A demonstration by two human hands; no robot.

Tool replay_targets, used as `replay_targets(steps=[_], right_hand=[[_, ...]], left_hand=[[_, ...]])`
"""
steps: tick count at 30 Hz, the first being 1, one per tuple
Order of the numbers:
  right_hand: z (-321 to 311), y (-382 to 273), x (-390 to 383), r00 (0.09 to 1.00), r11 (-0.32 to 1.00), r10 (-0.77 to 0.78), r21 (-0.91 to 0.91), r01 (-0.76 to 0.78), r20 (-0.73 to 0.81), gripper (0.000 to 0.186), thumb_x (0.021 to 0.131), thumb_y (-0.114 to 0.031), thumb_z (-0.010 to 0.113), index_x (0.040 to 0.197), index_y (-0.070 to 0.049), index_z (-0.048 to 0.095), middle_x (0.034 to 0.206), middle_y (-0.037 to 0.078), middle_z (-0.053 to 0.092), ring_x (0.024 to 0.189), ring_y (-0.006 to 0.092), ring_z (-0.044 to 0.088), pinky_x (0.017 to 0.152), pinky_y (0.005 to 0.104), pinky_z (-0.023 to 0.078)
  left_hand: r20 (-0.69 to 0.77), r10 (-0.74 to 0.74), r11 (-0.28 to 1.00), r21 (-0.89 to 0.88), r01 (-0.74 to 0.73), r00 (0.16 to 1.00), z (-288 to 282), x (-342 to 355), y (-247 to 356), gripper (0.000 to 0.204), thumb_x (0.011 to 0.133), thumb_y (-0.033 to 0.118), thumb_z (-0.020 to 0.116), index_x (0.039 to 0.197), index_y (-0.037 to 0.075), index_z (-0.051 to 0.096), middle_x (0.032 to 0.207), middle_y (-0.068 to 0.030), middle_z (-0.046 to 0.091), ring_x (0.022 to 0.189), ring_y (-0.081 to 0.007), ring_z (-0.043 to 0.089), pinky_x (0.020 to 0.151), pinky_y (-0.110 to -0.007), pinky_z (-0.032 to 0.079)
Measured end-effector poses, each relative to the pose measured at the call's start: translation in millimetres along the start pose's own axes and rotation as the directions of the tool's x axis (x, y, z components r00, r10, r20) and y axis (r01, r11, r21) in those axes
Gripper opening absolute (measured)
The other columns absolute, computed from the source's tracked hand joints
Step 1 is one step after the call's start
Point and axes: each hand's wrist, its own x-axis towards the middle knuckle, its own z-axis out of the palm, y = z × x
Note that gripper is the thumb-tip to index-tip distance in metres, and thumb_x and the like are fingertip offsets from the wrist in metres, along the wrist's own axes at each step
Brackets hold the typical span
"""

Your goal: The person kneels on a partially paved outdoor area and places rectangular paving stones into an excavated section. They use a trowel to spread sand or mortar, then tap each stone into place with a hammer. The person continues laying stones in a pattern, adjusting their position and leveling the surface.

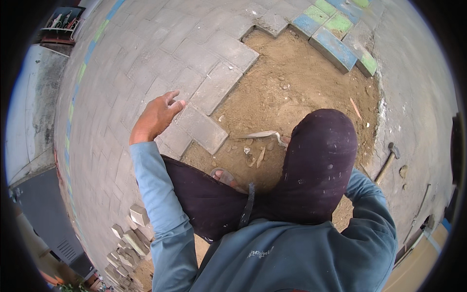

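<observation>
With left fingers [170,95] spread, hovers over grey paving bricks [202,129] left of sand [311,82]; cannot tell right fingers' state, hidden behind knee [328,141] near trowel [258,134].

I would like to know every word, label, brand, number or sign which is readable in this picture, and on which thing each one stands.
No text reads clearly enough to quote.
Grey-blue shirt: small white lettering, turned upside down in the view and too unclear to quote.
Grey paving blocks, blue-painted block and hammer: no lettering that I can make out.
</observation>
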Motion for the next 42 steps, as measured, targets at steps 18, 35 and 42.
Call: replay_targets(steps=[18,35,42], right_hand=[[-103.0,37.2,106.6,0.923,0.769,0.305,0.633,-0.092,-0.236,0.057,0.107,-0.043,0.042,0.143,0.0,0.045,0.126,0.035,0.062,0.12,0.0485,0.06,0.105,0.0524,0.045],[-42.4,33.9,132.9,0.874,0.711,0.405,0.694,-0.116,-0.269,0.05,0.101,-0.033,0.058,0.134,0.002,0.048,0.114,0.032,0.067,0.109,0.0478,0.064,0.095,0.0521,0.048],[-72.6,28.9,110.6,0.797,0.332,0.594,0.936,-0.119,-0.109,0.044,0.103,-0.037,0.054,0.126,0.0,0.057,0.094,0.019,0.068,0.075,0.0302,0.068,0.065,0.0437,0.056]], left_hand=[[-0.014,0.06,0.998,0.021,-0.06,0.998,-1.6,18.0,5.8,0.064,0.099,0.044,0.061,0.147,0.002,0.053,0.135,-0.0241,0.064,0.127,-0.0356,0.062,0.107,-0.043,0.049],[0.07,0.104,0.993,-0.059,-0.1,0.992,6.6,11.3,-5.2,0.063,0.099,0.04,0.062,0.146,-0.001,0.052,0.135,-0.0278,0.063,0.125,-0.0368,0.063,0.105,-0.042,0.049],[-0.023,0.037,0.998,-0.046,-0.038,0.999,-10.6,-5.0,-13.3,0.063,0.1,0.039,0.06,0.148,-0.001,0.05,0.136,-0.0268,0.063,0.127,-0.0362,0.062,0.105,-0.041,0.048]])
